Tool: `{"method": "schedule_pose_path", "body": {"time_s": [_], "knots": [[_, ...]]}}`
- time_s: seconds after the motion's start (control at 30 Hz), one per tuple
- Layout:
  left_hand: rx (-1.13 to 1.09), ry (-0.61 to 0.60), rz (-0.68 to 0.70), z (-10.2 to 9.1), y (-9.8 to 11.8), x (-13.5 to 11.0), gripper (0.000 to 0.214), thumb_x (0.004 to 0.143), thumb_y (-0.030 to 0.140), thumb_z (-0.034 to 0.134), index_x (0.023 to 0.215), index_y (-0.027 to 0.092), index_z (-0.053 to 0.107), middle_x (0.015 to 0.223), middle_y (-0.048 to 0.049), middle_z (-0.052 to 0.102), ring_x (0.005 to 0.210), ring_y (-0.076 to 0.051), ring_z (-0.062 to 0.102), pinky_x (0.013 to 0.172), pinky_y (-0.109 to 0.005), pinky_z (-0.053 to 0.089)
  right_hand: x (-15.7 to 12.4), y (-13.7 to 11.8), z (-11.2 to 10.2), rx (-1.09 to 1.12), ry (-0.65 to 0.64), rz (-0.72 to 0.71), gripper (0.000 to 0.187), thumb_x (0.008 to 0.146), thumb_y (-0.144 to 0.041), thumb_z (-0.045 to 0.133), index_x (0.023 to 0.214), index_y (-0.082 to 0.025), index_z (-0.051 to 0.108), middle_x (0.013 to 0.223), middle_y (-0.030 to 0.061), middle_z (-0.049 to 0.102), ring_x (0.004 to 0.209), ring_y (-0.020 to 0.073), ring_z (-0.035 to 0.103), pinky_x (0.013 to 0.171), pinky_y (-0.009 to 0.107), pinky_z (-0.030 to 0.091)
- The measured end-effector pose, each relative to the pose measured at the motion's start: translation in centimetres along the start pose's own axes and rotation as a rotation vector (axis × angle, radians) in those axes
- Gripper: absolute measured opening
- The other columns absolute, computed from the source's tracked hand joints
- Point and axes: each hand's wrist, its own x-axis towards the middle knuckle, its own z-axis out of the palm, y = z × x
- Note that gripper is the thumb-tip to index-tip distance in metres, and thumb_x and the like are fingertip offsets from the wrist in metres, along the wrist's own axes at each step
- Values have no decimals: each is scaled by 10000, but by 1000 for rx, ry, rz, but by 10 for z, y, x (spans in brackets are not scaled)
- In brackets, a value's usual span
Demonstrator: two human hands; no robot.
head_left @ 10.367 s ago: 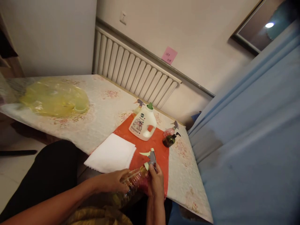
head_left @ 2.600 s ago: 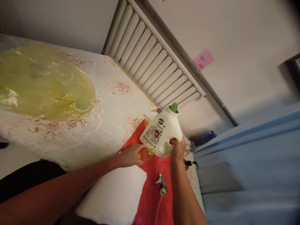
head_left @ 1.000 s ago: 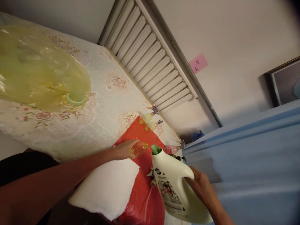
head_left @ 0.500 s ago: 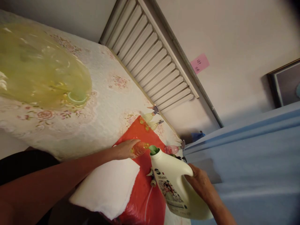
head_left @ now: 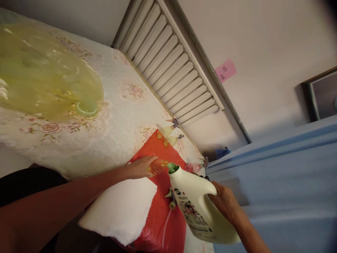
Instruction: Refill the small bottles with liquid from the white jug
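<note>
My left hand [head_left: 139,168] is wrapped round a small clear orange bottle [head_left: 157,166] with its top off, standing on a red mat [head_left: 158,211]. My right hand [head_left: 225,203] grips the handle of a big white detergent jug [head_left: 196,207], tilted so that its green spout [head_left: 172,167] nearly touches the bottle's mouth. The bottle's grey and green spray head [head_left: 171,200] with its tube lies on the mat below the jug.
A folded white cloth [head_left: 121,207] lies left of the mat. Three small spray bottles [head_left: 171,131] stand at the table's far edge by a radiator [head_left: 168,66]. A yellow plastic bag [head_left: 47,88] covers the table's left. A blue curtain [head_left: 276,182] hangs on the right.
I set the spray head on the mat and picked up the jug. Over the last second the jug's spout has moved closer to the orange bottle's mouth.
</note>
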Motion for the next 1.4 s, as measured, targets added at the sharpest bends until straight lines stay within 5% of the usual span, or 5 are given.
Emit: {"method": "schedule_pose_path", "body": {"time_s": [1.4], "knots": [[2,-46,0,-9,12,-5,795,706,286,643,1445,161,377,1507,-136,442,1409,-284,390,1156,-377,323,3,-10,-13,-97,-36,33,134,790,-146,457,763,-203,575,729,27,698,684,172,639,609,235,385]]}}
